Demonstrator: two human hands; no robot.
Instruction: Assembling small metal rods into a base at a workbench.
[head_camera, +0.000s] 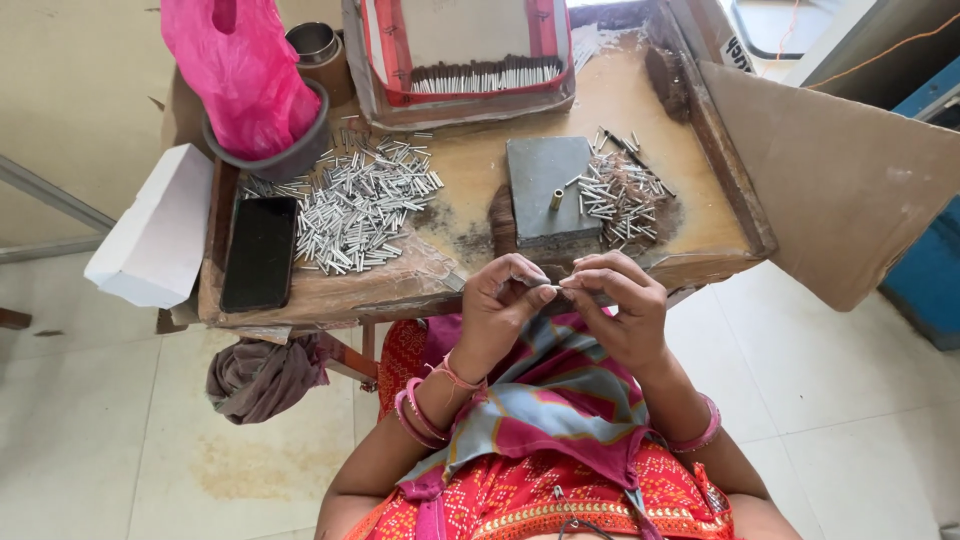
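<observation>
Low wooden worktable (690, 215), frame centre; left hand (500, 300) and right hand (615, 300) fingers pinched together on small silver tube (556, 285), grey slab (545, 190) just above.

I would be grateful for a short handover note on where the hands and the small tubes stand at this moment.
Left hand: fingers pinched on a small tube at the near table edge.
Right hand: fingertips meet the left's on the same small tube.
Big pile of silvery tubes lies left of centre, beside the black phone.
Smaller pile lies right of the grey slab, on which one short tube stands upright.
A tray of thin sticks sits at the far edge.
Done or left: which pile is finished cannot be told.
</observation>
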